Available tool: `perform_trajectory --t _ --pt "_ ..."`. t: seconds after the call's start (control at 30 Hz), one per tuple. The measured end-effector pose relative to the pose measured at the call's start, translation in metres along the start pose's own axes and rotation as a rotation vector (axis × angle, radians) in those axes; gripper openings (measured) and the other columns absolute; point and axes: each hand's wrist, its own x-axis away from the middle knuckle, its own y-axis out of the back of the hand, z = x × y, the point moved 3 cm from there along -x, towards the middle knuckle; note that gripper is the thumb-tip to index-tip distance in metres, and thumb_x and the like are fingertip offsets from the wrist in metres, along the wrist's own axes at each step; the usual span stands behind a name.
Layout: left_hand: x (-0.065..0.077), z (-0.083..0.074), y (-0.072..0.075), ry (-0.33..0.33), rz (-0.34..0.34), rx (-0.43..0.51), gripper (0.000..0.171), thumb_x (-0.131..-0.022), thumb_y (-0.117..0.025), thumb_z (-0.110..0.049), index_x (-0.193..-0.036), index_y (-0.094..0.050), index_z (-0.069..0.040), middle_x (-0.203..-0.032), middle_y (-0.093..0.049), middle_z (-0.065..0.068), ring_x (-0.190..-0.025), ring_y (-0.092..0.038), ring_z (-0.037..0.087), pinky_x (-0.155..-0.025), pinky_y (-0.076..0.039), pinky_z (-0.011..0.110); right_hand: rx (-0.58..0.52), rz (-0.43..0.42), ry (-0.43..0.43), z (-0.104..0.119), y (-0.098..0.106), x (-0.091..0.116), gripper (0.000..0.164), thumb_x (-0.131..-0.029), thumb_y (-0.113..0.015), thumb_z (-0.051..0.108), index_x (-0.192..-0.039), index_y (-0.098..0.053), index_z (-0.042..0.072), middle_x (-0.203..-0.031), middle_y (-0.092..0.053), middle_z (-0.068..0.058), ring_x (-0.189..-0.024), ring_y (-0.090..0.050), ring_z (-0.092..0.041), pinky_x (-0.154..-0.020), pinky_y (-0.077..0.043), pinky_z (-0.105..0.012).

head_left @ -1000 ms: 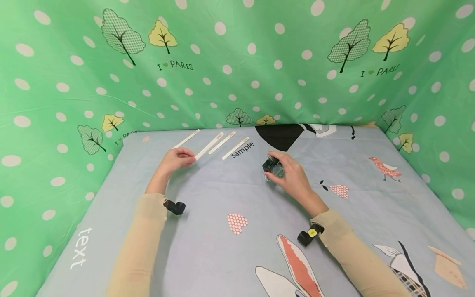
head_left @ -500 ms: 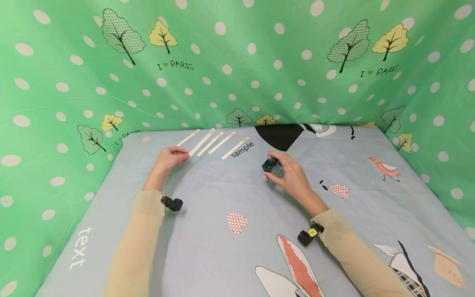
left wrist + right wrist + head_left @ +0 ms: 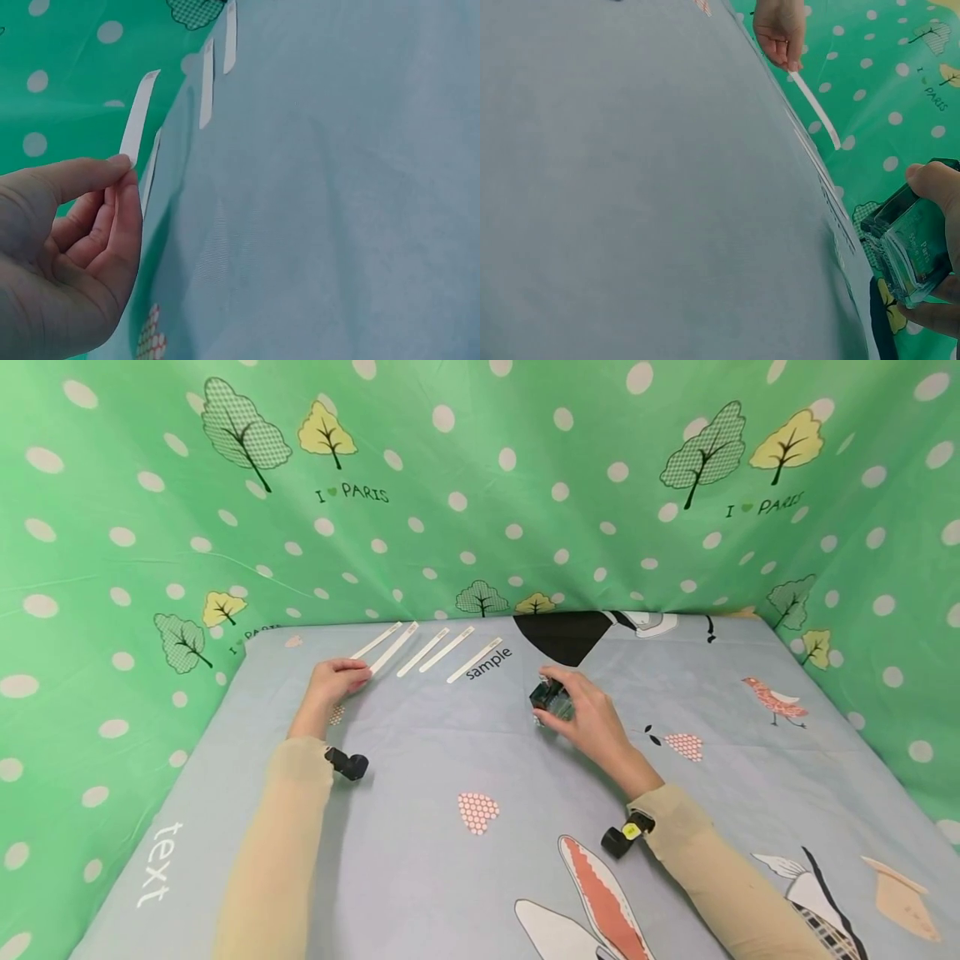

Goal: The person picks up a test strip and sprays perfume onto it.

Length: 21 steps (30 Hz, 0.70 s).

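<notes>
In the head view, my left hand (image 3: 339,681) pinches the lower end of a white paper test strip (image 3: 394,646) between thumb and fingertips. The left wrist view has this strip (image 3: 139,118) raised above the cloth, its far end slightly bent. My right hand (image 3: 592,714) grips a dark green glass perfume bottle (image 3: 553,697), thumb on one side and fingers on the other. Pale lettering shows on the bottle (image 3: 911,244) in the right wrist view. Separate strips lie slanted on the cloth: one left of the held strip (image 3: 377,640), the others to its right.
The last strip on the right (image 3: 474,660) lies beside the printed word "sample". A grey-blue printed cloth (image 3: 420,860) covers the table. Behind its far edge hangs a green dotted curtain (image 3: 450,527). Each wrist carries a small black camera (image 3: 347,765).
My left hand has shifted left with the pinched strip, which no longer overlaps the strip to its right in the head view. My right hand and the perfume bottle have stayed in place.
</notes>
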Motion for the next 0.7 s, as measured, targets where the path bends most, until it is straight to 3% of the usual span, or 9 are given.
perform_trajectory --t 0.53,0.7 --pt "-0.011 0.011 0.002 0.047 -0.102 -0.022 0.037 -0.091 -0.071 -0.010 -0.125 -0.063 0.002 -0.111 -0.061 0.006 -0.069 -0.061 -0.006 -0.073 -0.056 0.011 0.004 0.003 -0.019 0.001 0.000 0.000 0.066 -0.081 -0.084 0.025 -0.138 -0.051 0.018 -0.128 -0.065 -0.012 -0.114 -0.066 -0.031 -0.090 -0.057 -0.050" --pt "-0.013 0.011 0.002 0.078 -0.134 -0.015 0.036 -0.091 -0.071 -0.010 -0.126 -0.065 0.001 -0.120 -0.061 0.010 -0.072 -0.060 -0.004 -0.074 -0.055 0.011 -0.001 -0.003 -0.018 0.002 0.000 0.000 0.067 -0.080 -0.084 0.023 -0.138 -0.051 0.018 -0.128 -0.065 -0.013 -0.114 -0.066 -0.032 -0.090 -0.057 -0.051"
